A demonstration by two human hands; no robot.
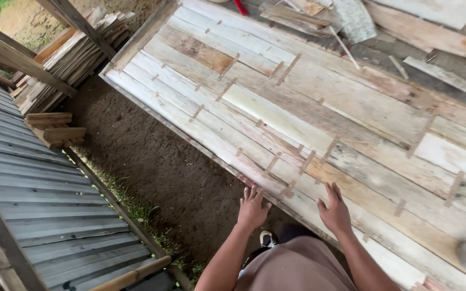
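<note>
A big panel [319, 124] of pale planks, joined by small wooden splines, fills the right and far side. Corrugated sheeting [33, 188] lies at left, stacked boards [71, 54] far left, bare dirt between. The left hand [253, 207] reaches, fingers spread and empty, to the panel's near edge; the right hand [334, 211] lies open on a near plank. Pressing flat with both palms, evenly spaced, would likely keep the planks aligned.

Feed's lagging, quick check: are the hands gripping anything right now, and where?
Nothing is held. Left hand and right hand are open, fingers spread, at the near edge of the wooden panel.
</note>
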